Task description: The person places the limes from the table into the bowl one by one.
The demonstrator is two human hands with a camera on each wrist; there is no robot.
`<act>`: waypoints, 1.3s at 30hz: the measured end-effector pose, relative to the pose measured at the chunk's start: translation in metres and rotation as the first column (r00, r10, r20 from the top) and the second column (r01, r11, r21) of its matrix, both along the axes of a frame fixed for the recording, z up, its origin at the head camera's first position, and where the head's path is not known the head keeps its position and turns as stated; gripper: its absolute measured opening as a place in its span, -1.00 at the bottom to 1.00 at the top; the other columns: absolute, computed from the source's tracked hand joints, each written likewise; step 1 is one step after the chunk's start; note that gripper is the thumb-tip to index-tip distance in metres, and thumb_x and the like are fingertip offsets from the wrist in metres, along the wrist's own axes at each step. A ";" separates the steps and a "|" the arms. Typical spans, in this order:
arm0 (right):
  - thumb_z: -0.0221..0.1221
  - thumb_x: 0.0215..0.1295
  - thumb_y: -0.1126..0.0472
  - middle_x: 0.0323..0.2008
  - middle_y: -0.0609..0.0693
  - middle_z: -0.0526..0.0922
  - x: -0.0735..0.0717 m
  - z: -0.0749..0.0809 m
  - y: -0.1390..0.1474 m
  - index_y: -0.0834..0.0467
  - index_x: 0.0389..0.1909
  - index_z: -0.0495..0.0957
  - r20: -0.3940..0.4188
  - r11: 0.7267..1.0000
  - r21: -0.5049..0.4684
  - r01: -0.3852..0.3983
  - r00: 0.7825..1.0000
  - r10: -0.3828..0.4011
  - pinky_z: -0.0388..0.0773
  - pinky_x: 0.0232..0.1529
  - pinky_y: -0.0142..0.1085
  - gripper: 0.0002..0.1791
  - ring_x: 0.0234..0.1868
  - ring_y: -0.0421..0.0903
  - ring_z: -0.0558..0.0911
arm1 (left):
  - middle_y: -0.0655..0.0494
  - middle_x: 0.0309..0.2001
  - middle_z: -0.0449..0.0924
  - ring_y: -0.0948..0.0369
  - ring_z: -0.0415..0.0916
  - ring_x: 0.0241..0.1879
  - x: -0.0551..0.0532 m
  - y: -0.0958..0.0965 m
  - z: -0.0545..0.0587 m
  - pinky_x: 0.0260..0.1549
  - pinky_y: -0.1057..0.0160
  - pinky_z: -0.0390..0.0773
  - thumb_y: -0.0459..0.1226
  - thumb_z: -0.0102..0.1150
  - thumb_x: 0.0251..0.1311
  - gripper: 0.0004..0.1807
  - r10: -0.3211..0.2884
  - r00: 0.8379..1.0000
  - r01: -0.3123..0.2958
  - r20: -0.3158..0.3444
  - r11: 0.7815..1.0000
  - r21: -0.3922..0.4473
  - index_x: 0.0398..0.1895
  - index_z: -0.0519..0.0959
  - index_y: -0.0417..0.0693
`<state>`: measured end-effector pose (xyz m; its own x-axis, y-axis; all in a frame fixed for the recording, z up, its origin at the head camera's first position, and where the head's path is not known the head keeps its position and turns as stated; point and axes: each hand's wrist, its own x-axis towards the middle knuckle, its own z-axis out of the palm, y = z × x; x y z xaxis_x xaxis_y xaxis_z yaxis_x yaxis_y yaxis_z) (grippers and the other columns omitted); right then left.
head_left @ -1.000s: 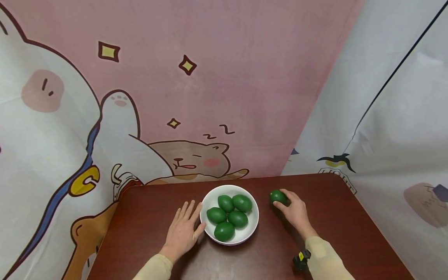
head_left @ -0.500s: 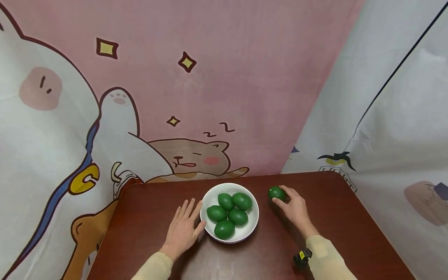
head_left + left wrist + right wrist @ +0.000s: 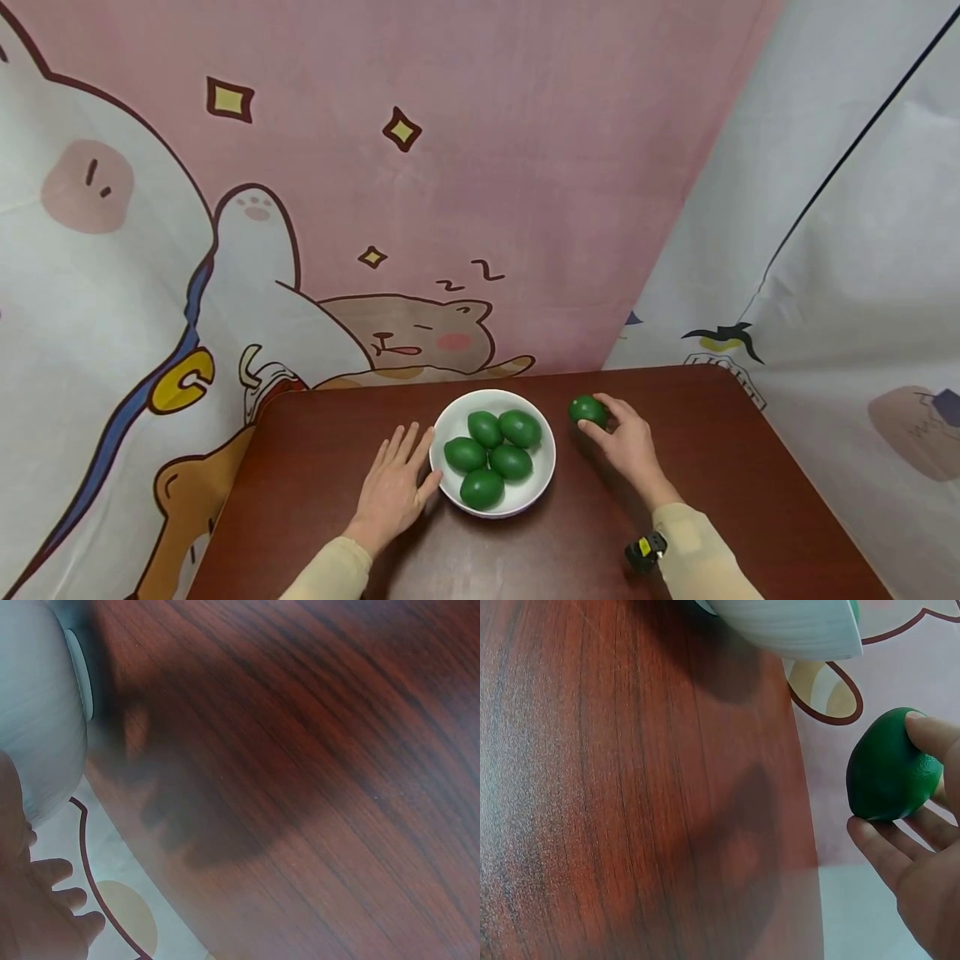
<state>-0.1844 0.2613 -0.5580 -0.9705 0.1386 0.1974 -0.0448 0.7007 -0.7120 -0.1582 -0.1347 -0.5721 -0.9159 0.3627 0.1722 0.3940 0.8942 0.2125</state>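
A white bowl [image 3: 489,508] stands mid-table with several dark green limes [image 3: 482,489] inside. My left hand [image 3: 393,492] is at the bowl's left side, fingers straight and spread, thumb and index finger right at the rim. In the left wrist view, the fingers [image 3: 45,900] show beside the pale bowl wall [image 3: 45,697]. To the right of the bowl, my right hand [image 3: 630,442] pinches another lime [image 3: 587,412] between thumb and fingers. The right wrist view shows this lime [image 3: 889,769] held at the fingertips, with a shadow cast on the tabletop.
The dark reddish-brown table [image 3: 480,567] ends at a far edge against a printed cloth [image 3: 562,167] with cartoon animals. Another whitish cloth [image 3: 840,275] hangs on the right. A small black device [image 3: 645,552] sits at my right wrist.
My right hand has moved the lime slightly left, nearer the bowl. The left hand keeps its place at the rim. The head view has tilted down a little.
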 end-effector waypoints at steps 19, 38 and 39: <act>0.47 0.23 0.22 0.11 0.28 0.63 0.005 0.007 -0.011 0.25 0.28 0.54 -0.051 0.996 -0.076 -0.045 0.998 0.041 0.68 0.00 0.09 -0.39 0.02 0.21 0.71 | -0.18 0.56 0.22 -0.15 0.09 0.58 0.000 0.001 -0.001 0.48 -0.19 0.18 0.14 0.04 0.47 -0.26 0.004 1.000 -0.004 0.002 1.000 -0.001 0.61 0.26 0.05; 0.49 0.19 0.25 0.07 0.25 0.66 0.015 0.017 -0.030 0.27 0.25 0.56 -0.081 0.988 -0.112 -0.103 0.992 0.095 0.71 -0.06 0.03 -0.39 0.02 0.20 0.72 | -0.18 0.56 0.21 -0.15 0.07 0.58 -0.001 0.002 0.004 0.49 -0.18 0.16 0.12 0.04 0.48 -0.26 0.011 0.999 -0.010 0.032 1.000 -0.014 0.62 0.24 0.04; 0.49 0.19 0.25 0.08 0.25 0.66 0.016 0.017 -0.031 0.27 0.25 0.56 -0.082 0.988 -0.115 -0.106 0.992 0.097 0.71 -0.06 0.04 -0.39 0.03 0.20 0.72 | -0.18 0.57 0.20 -0.15 0.07 0.58 -0.001 0.002 0.004 0.50 -0.18 0.15 0.12 0.04 0.48 -0.25 0.011 0.999 -0.010 0.035 1.000 -0.014 0.62 0.23 0.05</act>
<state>-0.1684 0.2302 -0.5408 -0.9636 0.0670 0.2590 -0.1683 0.6005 -0.7817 -0.1589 -0.1326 -0.5683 -0.9250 0.3552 0.1349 0.3772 0.9012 0.2134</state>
